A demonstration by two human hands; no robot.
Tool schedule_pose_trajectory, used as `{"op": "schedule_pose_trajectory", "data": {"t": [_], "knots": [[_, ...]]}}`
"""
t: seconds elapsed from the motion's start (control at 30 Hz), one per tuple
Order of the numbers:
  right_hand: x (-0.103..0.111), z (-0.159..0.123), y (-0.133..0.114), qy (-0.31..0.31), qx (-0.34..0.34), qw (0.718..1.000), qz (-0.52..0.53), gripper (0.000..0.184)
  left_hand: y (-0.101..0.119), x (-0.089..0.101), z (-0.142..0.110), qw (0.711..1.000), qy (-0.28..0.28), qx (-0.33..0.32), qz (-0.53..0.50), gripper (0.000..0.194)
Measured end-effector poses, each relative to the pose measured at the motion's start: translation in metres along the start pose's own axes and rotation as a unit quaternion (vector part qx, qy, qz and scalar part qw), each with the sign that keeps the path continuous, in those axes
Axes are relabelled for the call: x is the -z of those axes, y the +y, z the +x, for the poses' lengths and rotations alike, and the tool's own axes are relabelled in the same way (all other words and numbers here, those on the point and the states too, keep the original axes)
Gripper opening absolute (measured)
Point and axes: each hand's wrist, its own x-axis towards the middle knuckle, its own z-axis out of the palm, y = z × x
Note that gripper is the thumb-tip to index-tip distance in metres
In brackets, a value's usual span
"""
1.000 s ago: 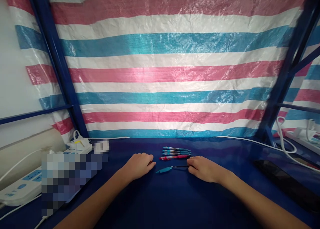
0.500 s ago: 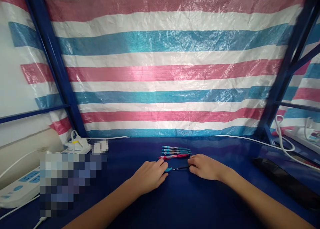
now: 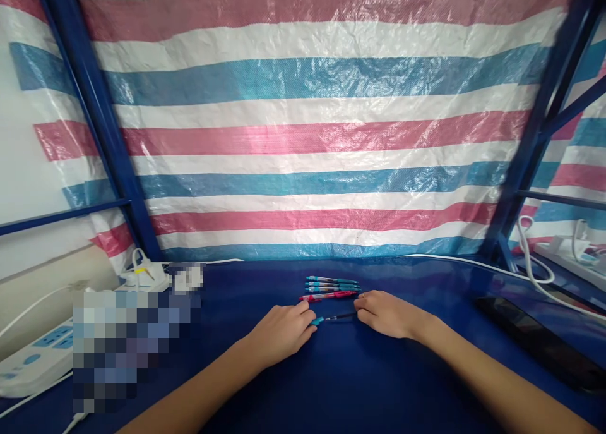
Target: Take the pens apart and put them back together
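My left hand (image 3: pixel 287 330) is closed around a teal pen barrel (image 3: pixel 317 321), whose front end pokes out past the fingertips. Between thumb and fingers of my right hand (image 3: pixel 382 314) is a dark pen refill (image 3: pixel 343 316), its pale tip pointing left at the barrel. Tip and barrel end are very close; whether they touch I cannot tell. Just beyond the hands, a red pen (image 3: pixel 331 296) lies crosswise, with several teal pens (image 3: pixel 332 284) in a row behind it.
On the dark blue desk (image 3: pixel 331 383), a black phone-like slab (image 3: pixel 540 342) lies at right. White power strips (image 3: pixel 42 358) and a blurred-out patch (image 3: pixel 127 352) are at left. A white cable (image 3: pixel 454 260) runs along the back edge, before a striped tarp (image 3: pixel 322 150).
My left hand has moved right and taken hold of the teal barrel, which lay uncovered a second ago. My right hand has kept its grip on the refill, nearly still.
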Motion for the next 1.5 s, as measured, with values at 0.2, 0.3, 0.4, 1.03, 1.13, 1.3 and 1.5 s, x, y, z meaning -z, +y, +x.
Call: {"op": "schedule_pose_trajectory", "data": {"t": [0.2,0.3,0.4,1.03,1.13,1.3,1.5], "knots": [[0.0,0.0,-0.002,0.004,0.003,1.0,0.001,0.029,0.0,0.002,-0.001,1.0,0.011,-0.011,-0.003,0.016],[-0.001,0.001,-0.006,0.004,0.008,1.0,0.001,0.026,0.002,0.005,-0.002,1.0,0.015,-0.018,-0.003,0.014],[-0.001,0.0,-0.014,-0.002,0.015,1.0,0.004,0.024,0.008,0.009,-0.003,1.0,0.007,-0.026,0.0,0.011],[-0.015,-0.002,-0.041,0.069,0.021,0.993,0.092,0.011,0.035,-0.005,-0.003,0.999,-0.014,-0.006,-0.038,0.012],[-0.016,0.0,-0.038,0.081,0.019,0.984,0.156,0.022,0.032,-0.005,-0.003,0.999,-0.007,0.001,-0.05,0.012],[-0.017,-0.001,-0.031,0.062,0.034,0.974,0.215,0.022,0.028,-0.001,-0.004,0.996,0.011,-0.008,-0.085,0.016],[-0.013,-0.002,-0.034,0.066,0.049,0.973,0.218,0.012,0.023,-0.007,-0.004,0.995,0.024,-0.031,-0.095,0.012]]}}
